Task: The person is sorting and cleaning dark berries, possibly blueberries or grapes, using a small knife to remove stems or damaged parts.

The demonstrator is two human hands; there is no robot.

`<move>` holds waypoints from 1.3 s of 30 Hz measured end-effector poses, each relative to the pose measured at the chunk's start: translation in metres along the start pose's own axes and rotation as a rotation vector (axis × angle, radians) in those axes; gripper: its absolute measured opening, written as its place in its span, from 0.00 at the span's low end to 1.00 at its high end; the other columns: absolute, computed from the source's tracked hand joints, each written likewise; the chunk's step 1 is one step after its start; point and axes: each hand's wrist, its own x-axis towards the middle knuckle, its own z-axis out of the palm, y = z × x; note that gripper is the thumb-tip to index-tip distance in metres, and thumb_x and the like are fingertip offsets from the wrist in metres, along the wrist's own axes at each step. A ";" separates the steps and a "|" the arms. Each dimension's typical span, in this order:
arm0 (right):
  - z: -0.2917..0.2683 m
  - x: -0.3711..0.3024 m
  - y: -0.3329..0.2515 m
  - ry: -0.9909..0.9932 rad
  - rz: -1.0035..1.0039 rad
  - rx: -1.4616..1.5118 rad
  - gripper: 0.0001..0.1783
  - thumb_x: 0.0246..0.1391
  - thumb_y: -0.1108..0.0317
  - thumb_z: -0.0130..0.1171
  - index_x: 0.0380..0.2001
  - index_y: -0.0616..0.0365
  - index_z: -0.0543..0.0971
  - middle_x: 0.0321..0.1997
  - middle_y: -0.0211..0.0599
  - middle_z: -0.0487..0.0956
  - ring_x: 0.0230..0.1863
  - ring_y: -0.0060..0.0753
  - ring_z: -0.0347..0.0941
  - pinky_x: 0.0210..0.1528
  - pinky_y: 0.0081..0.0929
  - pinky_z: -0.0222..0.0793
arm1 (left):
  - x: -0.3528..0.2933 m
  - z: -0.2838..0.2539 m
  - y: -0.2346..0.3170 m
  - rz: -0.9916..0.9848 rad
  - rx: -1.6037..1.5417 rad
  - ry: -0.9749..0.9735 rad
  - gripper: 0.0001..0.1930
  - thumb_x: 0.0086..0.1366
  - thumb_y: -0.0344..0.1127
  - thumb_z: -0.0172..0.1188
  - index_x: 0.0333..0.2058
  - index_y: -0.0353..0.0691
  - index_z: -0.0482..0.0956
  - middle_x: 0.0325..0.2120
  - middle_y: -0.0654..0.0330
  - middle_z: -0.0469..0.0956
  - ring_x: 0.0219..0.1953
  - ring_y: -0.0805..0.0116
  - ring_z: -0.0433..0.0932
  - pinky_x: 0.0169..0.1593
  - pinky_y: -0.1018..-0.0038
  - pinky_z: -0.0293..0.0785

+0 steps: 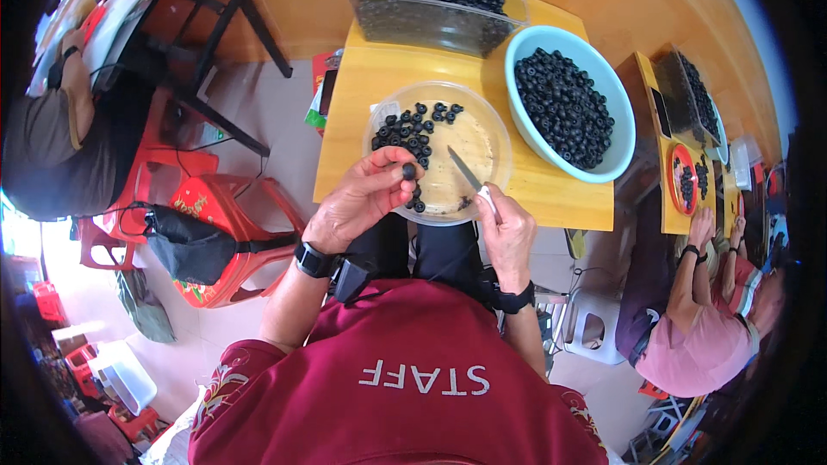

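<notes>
My left hand [372, 188] pinches a small round black piece [409, 171] between thumb and fingertips, above the near left part of a shallow clear round tray [495, 120]. In my right hand [506, 232] is a small knife [466, 169] with a white handle, its blade slanting up and left over the tray. Loose black pieces [405, 131], many with a hole in the middle, lie along the tray's left and far side. The blade and the held piece are apart.
A light blue basin [627, 133] heaped with black pieces stands right on the yellow table [568, 207]. Behind the tray is a clear plastic bin [413, 26] of more pieces. Red stools [228, 207] stand left. Co-workers sit at both sides, one in a pink shirt [698, 344].
</notes>
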 end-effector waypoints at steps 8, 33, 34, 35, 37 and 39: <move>0.005 -0.012 -0.004 -0.025 0.093 0.065 0.09 0.53 0.62 0.63 0.34 0.54 0.81 0.26 0.44 0.79 0.27 0.51 0.77 0.27 0.42 0.70 | 0.062 0.003 0.014 -0.104 0.341 0.115 0.11 0.66 0.28 0.57 0.47 0.38 0.75 0.41 0.58 0.79 0.38 0.74 0.79 0.47 0.78 0.77; 0.005 -0.011 0.011 0.038 0.155 0.144 0.12 0.52 0.65 0.65 0.37 0.60 0.82 0.30 0.49 0.81 0.31 0.53 0.79 0.32 0.38 0.73 | 0.153 -0.027 0.023 0.185 1.747 0.136 0.12 0.53 0.26 0.65 0.38 0.32 0.81 0.31 0.56 0.82 0.33 0.69 0.80 0.39 0.75 0.76; 0.005 -0.012 0.011 0.040 0.152 0.143 0.12 0.52 0.65 0.65 0.37 0.60 0.82 0.30 0.49 0.81 0.31 0.53 0.79 0.32 0.38 0.73 | 0.157 -0.024 0.020 0.178 1.861 0.129 0.13 0.50 0.27 0.66 0.37 0.32 0.81 0.30 0.54 0.82 0.32 0.67 0.81 0.39 0.73 0.76; 0.006 -0.012 0.012 0.043 0.145 0.139 0.12 0.52 0.65 0.65 0.38 0.60 0.82 0.30 0.49 0.81 0.31 0.53 0.79 0.32 0.38 0.73 | 0.161 -0.023 0.017 0.182 1.861 0.128 0.13 0.50 0.27 0.66 0.37 0.32 0.81 0.30 0.54 0.82 0.32 0.67 0.81 0.39 0.73 0.76; 0.006 -0.013 0.013 0.051 0.142 0.132 0.12 0.52 0.65 0.65 0.38 0.60 0.82 0.30 0.49 0.81 0.30 0.53 0.79 0.31 0.38 0.73 | 0.169 -0.025 0.010 0.201 2.020 0.153 0.14 0.46 0.30 0.69 0.33 0.34 0.80 0.27 0.51 0.81 0.32 0.59 0.81 0.38 0.68 0.76; 0.008 -0.013 0.013 0.065 0.146 0.155 0.12 0.52 0.65 0.65 0.38 0.60 0.82 0.30 0.49 0.81 0.30 0.53 0.79 0.31 0.38 0.73 | 0.171 -0.028 0.005 0.271 2.057 0.141 0.13 0.46 0.31 0.69 0.31 0.34 0.79 0.26 0.51 0.80 0.32 0.56 0.80 0.37 0.66 0.75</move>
